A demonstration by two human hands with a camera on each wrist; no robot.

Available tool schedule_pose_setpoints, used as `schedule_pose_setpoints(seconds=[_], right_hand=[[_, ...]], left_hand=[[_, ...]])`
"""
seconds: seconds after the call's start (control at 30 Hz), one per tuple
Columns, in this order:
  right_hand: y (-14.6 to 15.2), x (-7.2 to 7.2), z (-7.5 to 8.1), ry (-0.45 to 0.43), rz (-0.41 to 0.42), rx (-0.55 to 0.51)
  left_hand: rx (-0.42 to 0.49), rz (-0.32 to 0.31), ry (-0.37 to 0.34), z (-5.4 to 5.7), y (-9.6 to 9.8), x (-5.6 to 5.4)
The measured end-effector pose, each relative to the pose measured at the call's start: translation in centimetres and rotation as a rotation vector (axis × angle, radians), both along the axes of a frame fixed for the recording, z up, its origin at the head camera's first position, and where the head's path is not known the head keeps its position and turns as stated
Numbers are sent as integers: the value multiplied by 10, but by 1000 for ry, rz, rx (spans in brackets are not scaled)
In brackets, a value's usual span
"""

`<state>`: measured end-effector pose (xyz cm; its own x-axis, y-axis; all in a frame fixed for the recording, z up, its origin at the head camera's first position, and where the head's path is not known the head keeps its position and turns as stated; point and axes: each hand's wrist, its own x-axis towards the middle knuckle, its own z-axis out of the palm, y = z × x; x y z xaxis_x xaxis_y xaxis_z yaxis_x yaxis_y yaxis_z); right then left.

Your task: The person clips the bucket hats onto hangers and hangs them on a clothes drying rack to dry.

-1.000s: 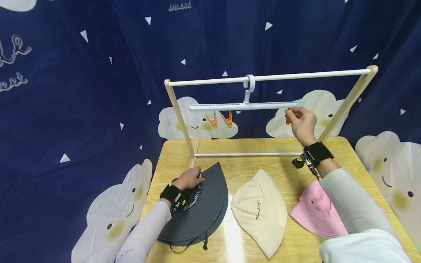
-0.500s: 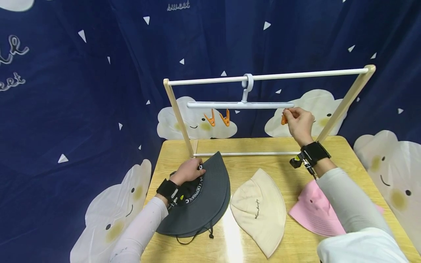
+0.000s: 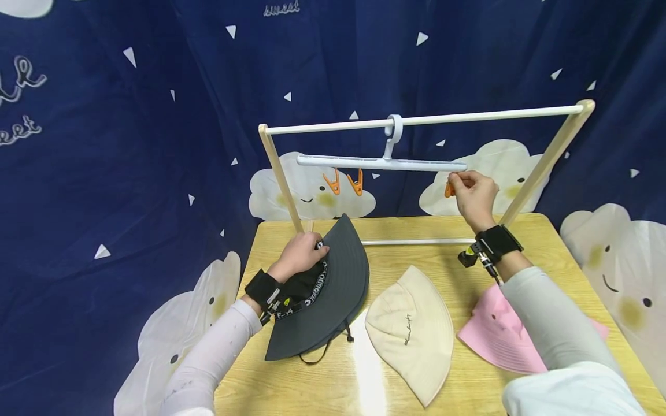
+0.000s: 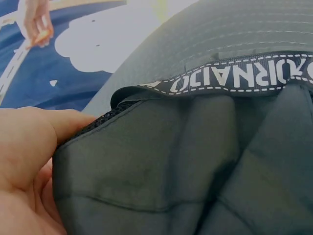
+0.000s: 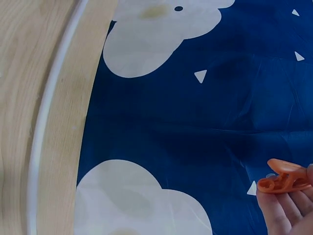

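Note:
My left hand point(image 3: 298, 256) grips the crown edge of a dark grey bucket hat point(image 3: 347, 277), thumb on the lettered inner band point(image 4: 234, 78). The hat tilts up off the table at the left, its inside facing me and a black cord dangling from it. At the right end of a pale hanger point(image 3: 354, 163), my right hand point(image 3: 477, 199) pinches an orange clip point(image 5: 288, 178) between thumb and fingers. Two more orange clips, a left one point(image 3: 333, 183) and a right one point(image 3: 356, 183), hang from the hanger's left half.
The hanger hooks over the top rail point(image 3: 484, 116) of a wooden rack, whose low bar point(image 3: 416, 242) runs across the back of the table point(image 3: 291, 393). A cream bucket hat point(image 3: 411, 335) lies mid-table. Partly under my right arm is a pink hat point(image 3: 499, 335).
My left hand has lifted the grey hat and carried it away from me toward the rack, tilting it up. The hanger has swayed slightly; the right hand keeps pinching the clip, almost still.

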<state>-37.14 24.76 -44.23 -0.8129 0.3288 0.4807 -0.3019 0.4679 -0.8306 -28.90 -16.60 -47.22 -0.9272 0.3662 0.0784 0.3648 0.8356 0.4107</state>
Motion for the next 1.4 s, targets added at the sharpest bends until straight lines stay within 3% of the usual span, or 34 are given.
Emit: schedule_pose_setpoints(seconds=[0.2,0.5,0.83,1.07,1.4], right_hand=[[0,4,-2,-12,-4,16],[-1,6,-2,-5,28,-12],[-2,6,-4,-22,15,-26],[-3,8,-1,-29,19,-32],[-8,9,-1,-46,6,-87]], left_hand=[[37,-5,-1,12,5,-2],[95,-81,88,30,25,-11],[228,-114,-7,43,55,-20],[282,-118,41,40,79,-27],[365,-133,43,28,117,-34]])
